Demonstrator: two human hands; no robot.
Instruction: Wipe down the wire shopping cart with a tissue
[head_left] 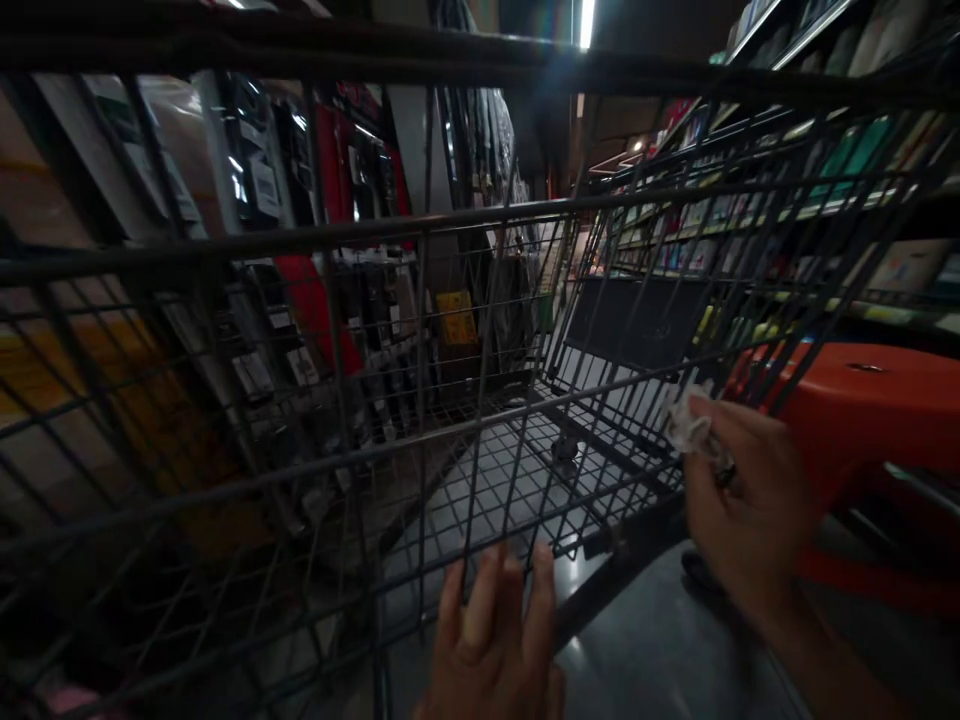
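Currently, the right hand is pinching a crumpled pale wad between thumb and fingers, the digits closing on it. The left hand is holding nothing visible; its fingers are extending, spread apart, toward the lower wires of a shopping cart. Whether those fingertips are touching the wire cannot be told.

Judging by the posture, the step in hand is likely the handling of the wad beside the cart, with the left hand possibly steadying or feeling the mesh. The next move is probably calling for a firm pinch on the wad and clearance between knuckles and wire.

The wad is sitting at the fingertips, in front of the mesh toward the right; contact with the cart is remaining unclear. It is showing a thin, creased, partly see-through body, resembling tissue or film.

Farther out, a dark panel is standing at the cart's far side. An orange plastic item is standing just beyond the right hand. Packaged goods are hanging at left, and stocked shelves are lining the right.
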